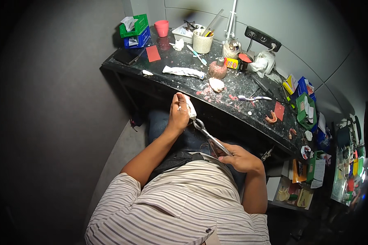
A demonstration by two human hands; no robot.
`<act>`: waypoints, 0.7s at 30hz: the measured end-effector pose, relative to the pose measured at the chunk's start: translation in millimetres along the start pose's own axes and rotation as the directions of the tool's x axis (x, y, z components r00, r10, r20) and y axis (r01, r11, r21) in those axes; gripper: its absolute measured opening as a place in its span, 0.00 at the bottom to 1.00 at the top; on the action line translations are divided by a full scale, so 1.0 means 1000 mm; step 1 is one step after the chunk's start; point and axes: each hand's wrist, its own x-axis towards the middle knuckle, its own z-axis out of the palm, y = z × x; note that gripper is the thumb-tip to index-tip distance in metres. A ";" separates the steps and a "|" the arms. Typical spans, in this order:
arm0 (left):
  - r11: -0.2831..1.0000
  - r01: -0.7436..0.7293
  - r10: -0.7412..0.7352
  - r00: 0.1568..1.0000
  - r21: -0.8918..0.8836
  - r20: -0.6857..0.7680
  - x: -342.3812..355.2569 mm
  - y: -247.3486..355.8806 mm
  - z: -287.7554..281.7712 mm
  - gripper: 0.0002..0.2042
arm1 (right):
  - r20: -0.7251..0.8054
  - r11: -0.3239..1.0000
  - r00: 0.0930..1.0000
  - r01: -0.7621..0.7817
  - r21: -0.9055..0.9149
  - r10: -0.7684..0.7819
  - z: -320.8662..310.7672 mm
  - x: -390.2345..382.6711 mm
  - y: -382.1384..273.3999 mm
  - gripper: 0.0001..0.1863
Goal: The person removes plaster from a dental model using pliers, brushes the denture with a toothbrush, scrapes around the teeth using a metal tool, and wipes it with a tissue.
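1. Clamping your left hand (pixel 179 113)'s grip around a white piece (pixel 191 108), you hold it before the desk (pixel 167 58)'s front edge.
2. Your right hand (pixel 243 158)'s grip is closed on a metal plier-like tool (pixel 210 136), at five o'clock from the white piece.
3. At two o'clock from your left hand, a white lump (pixel 216 85) lies on the desk.

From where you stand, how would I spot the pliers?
Find the black table, then look just in front of its near edge. The pliers are in the right hand: long and silvery, unlike the white block in the left hand.
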 end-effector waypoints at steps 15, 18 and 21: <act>0.924 -0.176 0.234 0.962 0.339 -0.140 -0.009 0.007 0.012 0.29 | 0.032 0.857 0.999 -0.018 0.516 0.001 0.003 0.022 0.014 0.39; 0.854 -0.240 0.304 0.950 0.462 -0.068 -0.006 0.008 0.007 0.30 | 0.020 0.845 1.000 0.005 0.535 -0.019 0.002 0.025 0.025 0.36; 0.794 -0.321 0.385 0.923 0.516 -0.018 0.001 0.003 0.001 0.30 | 0.034 0.827 0.998 0.021 0.562 -0.048 0.000 0.023 0.020 0.33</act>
